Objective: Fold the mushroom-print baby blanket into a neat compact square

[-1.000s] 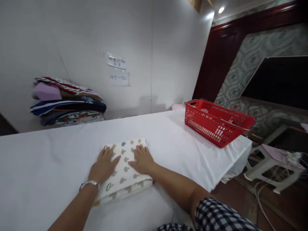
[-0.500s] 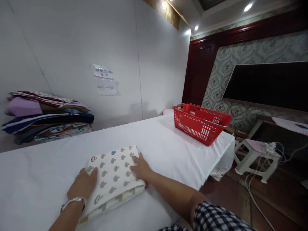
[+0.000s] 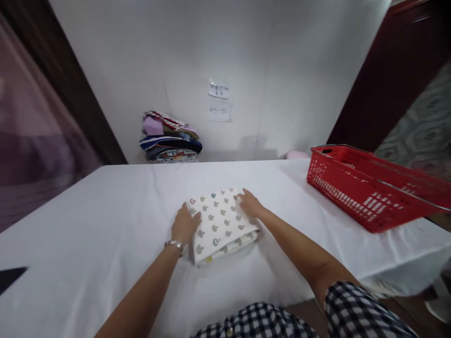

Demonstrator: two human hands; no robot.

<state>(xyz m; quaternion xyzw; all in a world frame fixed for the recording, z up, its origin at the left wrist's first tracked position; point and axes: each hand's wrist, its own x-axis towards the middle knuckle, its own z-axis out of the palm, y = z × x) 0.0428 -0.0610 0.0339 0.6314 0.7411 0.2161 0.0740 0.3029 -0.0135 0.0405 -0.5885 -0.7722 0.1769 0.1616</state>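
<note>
A white folded cloth (image 3: 221, 218) printed with grey mushroom shapes, and a few coloured ones, lies flat on the white-covered table. My left hand (image 3: 185, 224) grips its left edge, with the thumb over the top and the other fingers mostly hidden along the side. On the opposite edge, near the far right corner, my right hand (image 3: 251, 204) holds the cloth, its fingertips touching the printed surface. The layers of the fold show along the near edge.
A red plastic basket (image 3: 352, 190) with metal handles stands on the right of the table (image 3: 116, 211). Behind the table's far edge, a stack of folded fabrics (image 3: 171, 141) rests against the wall. Paper labels (image 3: 220, 111) hang above. A pinkish curtain (image 3: 38, 122) is at left.
The view has swung left and shifted, so the basket and fabric stack appear further right. Both hands stay at the sides of the folded cloth, which looks much the same.
</note>
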